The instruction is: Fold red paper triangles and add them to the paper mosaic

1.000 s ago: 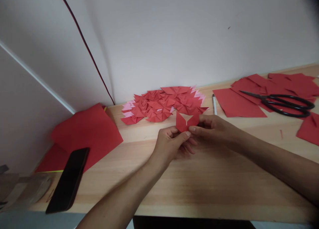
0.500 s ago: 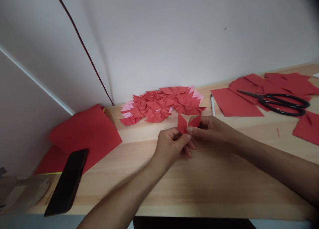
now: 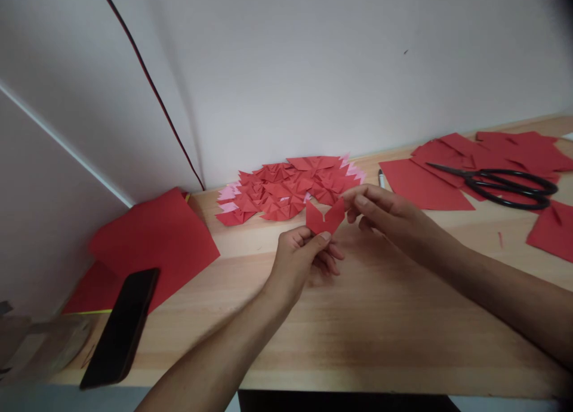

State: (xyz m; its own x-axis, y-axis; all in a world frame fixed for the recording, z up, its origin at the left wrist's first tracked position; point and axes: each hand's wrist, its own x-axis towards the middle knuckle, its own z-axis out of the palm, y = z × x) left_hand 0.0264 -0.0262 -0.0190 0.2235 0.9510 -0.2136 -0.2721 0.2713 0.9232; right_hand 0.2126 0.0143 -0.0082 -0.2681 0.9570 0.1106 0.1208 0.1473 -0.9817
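Note:
Pinched at its lower edge between the thumb and fingers of my left hand (image 3: 302, 254) is a small folded red paper piece (image 3: 326, 223). It is held up above the table, with two pointed tips upward and a notch between them. My right hand (image 3: 382, 212) is just to its right, fingers loosely bent and slightly apart. Its fingertips are beside the paper's right tip; whether they touch it I cannot tell. Behind the hands, a pile of folded red and pink paper pieces (image 3: 290, 188) lies against the wall.
On the right, black-handled scissors (image 3: 510, 185) rest on red paper sheets (image 3: 425, 185), with a marker pen (image 3: 381, 179) beside them. At left, a black phone (image 3: 120, 328) overlaps a large red sheet (image 3: 156, 245). A clear container (image 3: 58, 346) stands at the lower left.
My right hand has let go of the folded paper's front and moved slightly right and up. My left hand has shifted a little left with the paper, whose notch now shows fully.

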